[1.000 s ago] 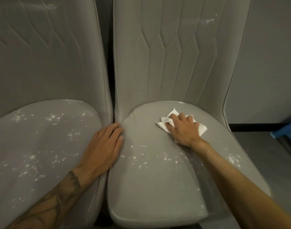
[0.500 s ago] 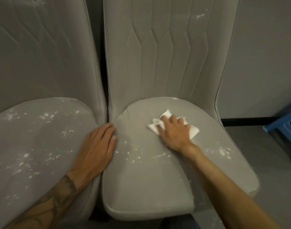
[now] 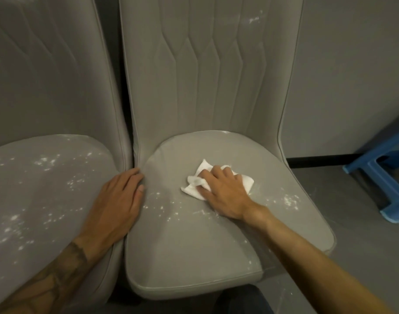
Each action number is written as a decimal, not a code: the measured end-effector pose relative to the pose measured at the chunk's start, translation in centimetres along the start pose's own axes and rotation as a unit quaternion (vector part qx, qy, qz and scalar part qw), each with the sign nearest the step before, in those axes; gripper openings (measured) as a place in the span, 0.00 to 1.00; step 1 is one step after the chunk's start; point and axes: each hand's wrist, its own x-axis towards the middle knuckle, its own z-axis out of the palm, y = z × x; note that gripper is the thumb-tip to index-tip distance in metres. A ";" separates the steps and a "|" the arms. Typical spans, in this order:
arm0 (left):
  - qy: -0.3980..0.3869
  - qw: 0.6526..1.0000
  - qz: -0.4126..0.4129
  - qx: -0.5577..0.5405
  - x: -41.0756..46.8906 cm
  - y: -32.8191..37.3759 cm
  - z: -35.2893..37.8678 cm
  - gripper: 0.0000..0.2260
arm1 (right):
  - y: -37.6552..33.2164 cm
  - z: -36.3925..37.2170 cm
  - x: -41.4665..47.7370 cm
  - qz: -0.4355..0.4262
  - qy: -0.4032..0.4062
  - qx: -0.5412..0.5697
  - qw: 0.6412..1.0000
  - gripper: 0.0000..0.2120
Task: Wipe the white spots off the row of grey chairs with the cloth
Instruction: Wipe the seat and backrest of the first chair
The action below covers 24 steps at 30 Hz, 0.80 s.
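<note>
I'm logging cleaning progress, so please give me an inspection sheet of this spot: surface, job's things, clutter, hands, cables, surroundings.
Surface: right seat has white spots across its middle and near its right edge; smear high on the backrest.
Job's things: crumpled cloth on the right seat; left seat heavily spotted.
Clutter: nothing seen.
Hands: right hand presses the cloth down; left hand rests flat where the seats meet.
Cables: nothing seen.
Surroundings: grey wall, grey floor, blue stool at right.
</note>
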 end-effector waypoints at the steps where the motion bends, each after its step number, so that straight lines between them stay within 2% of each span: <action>1: -0.001 1.000 -0.002 0.000 0.0 0.0 0.0 0.21 | 1.2 -0.5 -0.2 -0.009 0.001 -0.002 1.000 0.20; 2: -0.004 1.000 -0.005 -0.002 0.0 0.0 0.0 0.21 | 2.9 -1.1 0.1 0.010 -0.003 -0.007 1.000 0.19; 5: -0.004 1.000 -0.011 -0.003 0.0 0.1 -0.1 0.21 | 6.9 -2.5 1.2 0.136 -0.007 -0.024 0.990 0.17; 7: -0.004 1.000 -0.011 -0.003 0.0 0.3 -0.2 0.20 | 6.1 -2.0 1.4 0.174 0.018 -0.024 0.984 0.16; 9: -0.005 1.000 -0.010 -0.003 -0.1 0.4 -0.3 0.20 | 3.5 -0.8 0.8 0.133 0.032 -0.002 0.991 0.16; 11: -0.006 1.000 -0.010 -0.003 -0.2 0.4 -0.5 0.20 | 1.4 -0.1 -0.5 0.036 0.020 0.015 0.999 0.19; 13: -0.002 1.000 -0.010 -0.006 -0.3 0.4 -0.5 0.20 | 2.1 -0.5 -0.6 -0.008 0.006 0.017 1.000 0.21; 17: 0.010 1.000 -0.012 -0.005 -0.4 0.3 -0.3 0.20 | 4.1 -1.6 3.6 0.134 0.009 -0.001 0.991 0.17; 18: 0.012 1.000 -0.014 -0.007 -0.3 0.2 -0.2 0.19 | 3.0 -1.2 4.4 0.143 0.013 0.002 0.990 0.17; 20: 0.013 1.000 -0.022 -0.016 -0.4 0.1 -0.2 0.19 | -0.8 0.3 5.3 0.088 0.017 0.021 0.996 0.17; 23: 0.012 0.999 -0.038 -0.030 -0.7 -0.1 0.0 0.23 | -5.6 2.3 4.0 -0.086 0.013 0.019 0.996 0.18; 24: 0.009 0.998 -0.046 -0.038 -0.7 -0.2 0.0 0.23 | -5.7 2.2 4.0 -0.116 0.010 0.010 0.993 0.19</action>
